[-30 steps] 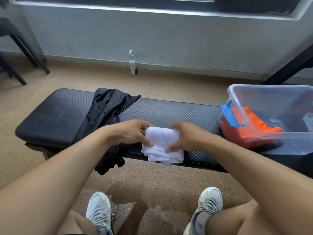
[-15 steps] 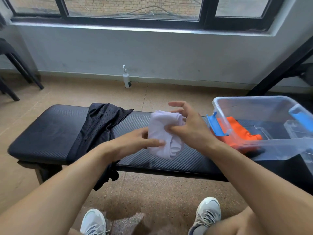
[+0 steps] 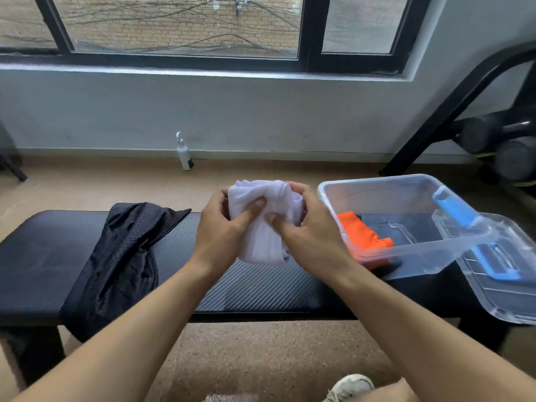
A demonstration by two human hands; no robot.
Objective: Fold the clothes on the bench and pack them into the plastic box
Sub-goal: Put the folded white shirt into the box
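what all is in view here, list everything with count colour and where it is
white garment: 1, white, folded into a bundle, held up over the bench between both hands
black mesh garment: 1, black, unfolded, draped over the bench's left part and hanging off its front edge
orange garment: 1, orange, inside the plastic box at its left end
plastic box: 1, clear with blue latches, open, on the bench's right end
lid: 1, clear with a blue handle, beside the box on the right
bench: 1, black, padded, across the middle
spray bottle: 1, white, on the floor by the wall
window: 1, black frame, top
left hand: 1, grip on the white garment
right hand: 1, grip on the white garment
shoe: 1, pale, bottom edge
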